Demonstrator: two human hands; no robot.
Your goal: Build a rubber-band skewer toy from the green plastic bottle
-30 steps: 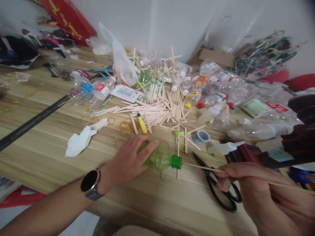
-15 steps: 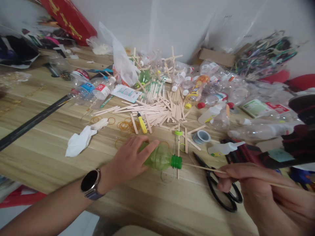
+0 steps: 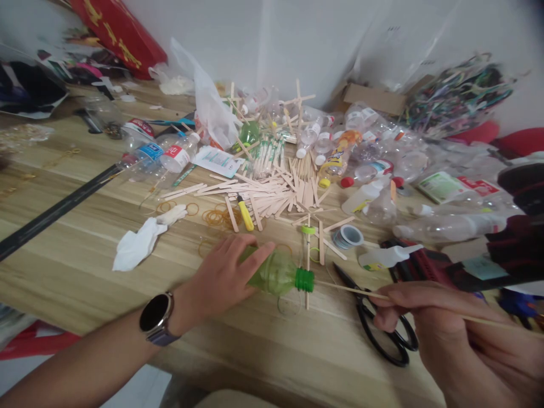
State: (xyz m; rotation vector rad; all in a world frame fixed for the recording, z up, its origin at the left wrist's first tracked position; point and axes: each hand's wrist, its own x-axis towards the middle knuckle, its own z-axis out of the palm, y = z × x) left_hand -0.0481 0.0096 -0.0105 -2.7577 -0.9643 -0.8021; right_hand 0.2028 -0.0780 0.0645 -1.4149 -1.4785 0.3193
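My left hand, with a watch on its wrist, is wrapped round a green plastic bottle lying on its side. The bottle's green neck faces right. My right hand pinches a thin wooden skewer, whose left tip is at or close to the bottle's mouth; whether it enters cannot be made out. Another skewer with a green ring on it lies just behind the neck. Black scissors rest under the right hand's skewer, blades pointing to the back left.
Wooden craft sticks are heaped mid-table. A yellow screwdriver, rubber bands, a crumpled tissue, a wire spool and a glue bottle lie around the hands. Clear plastic bottles are piled at the back right.
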